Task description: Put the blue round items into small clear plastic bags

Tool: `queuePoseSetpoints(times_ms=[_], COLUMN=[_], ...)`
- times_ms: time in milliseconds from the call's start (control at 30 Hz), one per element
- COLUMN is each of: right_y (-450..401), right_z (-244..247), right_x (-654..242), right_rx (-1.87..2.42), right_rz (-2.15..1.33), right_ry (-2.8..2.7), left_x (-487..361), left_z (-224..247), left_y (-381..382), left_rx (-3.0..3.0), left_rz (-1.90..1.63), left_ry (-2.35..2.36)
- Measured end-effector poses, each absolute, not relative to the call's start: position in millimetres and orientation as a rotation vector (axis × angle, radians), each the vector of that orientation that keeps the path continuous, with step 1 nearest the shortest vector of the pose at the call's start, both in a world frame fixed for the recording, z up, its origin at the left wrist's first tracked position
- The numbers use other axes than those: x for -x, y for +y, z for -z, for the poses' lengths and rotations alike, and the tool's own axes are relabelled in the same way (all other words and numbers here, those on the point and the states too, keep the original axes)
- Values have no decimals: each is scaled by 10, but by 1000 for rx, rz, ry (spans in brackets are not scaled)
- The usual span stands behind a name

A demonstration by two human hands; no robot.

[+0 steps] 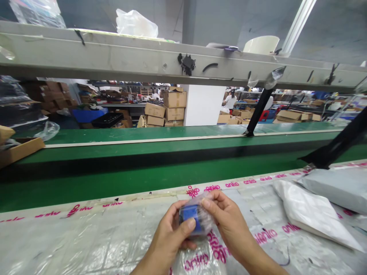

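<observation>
Both my hands meet in front of me, just above the plastic-covered bench. Between them is a small blue and black item in a clear plastic bag (197, 215); its exact kind is not clear. My left hand (172, 229) grips the item from the left, with the thumb lying across its blue face. At the upper right, the fingers of my right hand (226, 214) pinch the clear film of the bag. A sheet of plastic printed with pink "anko" lettering (196, 261) lies beneath my hands.
A green conveyor belt (114, 187) runs across behind the bench. White plastic packages (315, 214) lie at the right. Overhead spans a grey shelf beam (129, 57), with black posts (259, 110) below it. An open cardboard box (23, 151) stands at the left; a person (231, 101) is far back.
</observation>
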State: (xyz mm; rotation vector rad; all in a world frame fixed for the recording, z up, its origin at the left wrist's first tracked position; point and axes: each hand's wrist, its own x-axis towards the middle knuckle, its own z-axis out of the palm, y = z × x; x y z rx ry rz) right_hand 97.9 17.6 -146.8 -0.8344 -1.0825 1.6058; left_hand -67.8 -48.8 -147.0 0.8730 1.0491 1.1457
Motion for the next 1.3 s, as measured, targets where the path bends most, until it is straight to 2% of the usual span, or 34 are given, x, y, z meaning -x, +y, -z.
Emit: queuePoseSetpoints(times_ms=[133,267,400,533,1000,1300], right_y=[208,256,202,135,110,105], right_z=[1421,1409,1408,1375,1332,1311], right_x=[-1009,-1076,-1176,-1195,-1045,-1057], right_rx=[832,878,726,503,590,610], right_rz=[-1535,-1261,-920,-744,-992,-1012], right_ry=[-1086,-1195,-1658,-2068,-1746,-1713], left_x=[694,705,709,710,763,787], left_z=[1454,1450,1481,1487,1462,1448], left_y=[-483,-480,-463,-461,-461,-427], left_rx=[-748,-735,-750,-746,-697,-919], left_rz=[-1203,-1196,-1185,-1200,-1232,-1150], left_ry=[928,910,923,897,812,1041])
